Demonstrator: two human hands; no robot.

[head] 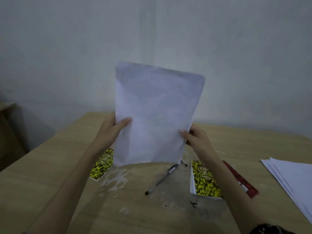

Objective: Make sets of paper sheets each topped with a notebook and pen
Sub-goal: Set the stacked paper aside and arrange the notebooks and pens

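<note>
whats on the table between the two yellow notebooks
In the head view, a dark pen lies on the table between the left yellow notebook and the right yellow notebook, beside pale smudges.

Bare forearms, dark patterned sleeve [270,229] at right

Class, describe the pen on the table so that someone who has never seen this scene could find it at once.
Start at the wooden table and the upright sheaf of paper held by both hands. Just below its bottom edge, between two yellow-and-black notebooks, the pen lies diagonally on the bare wood. It is the only slim, dark, stick-shaped thing there.
</note>
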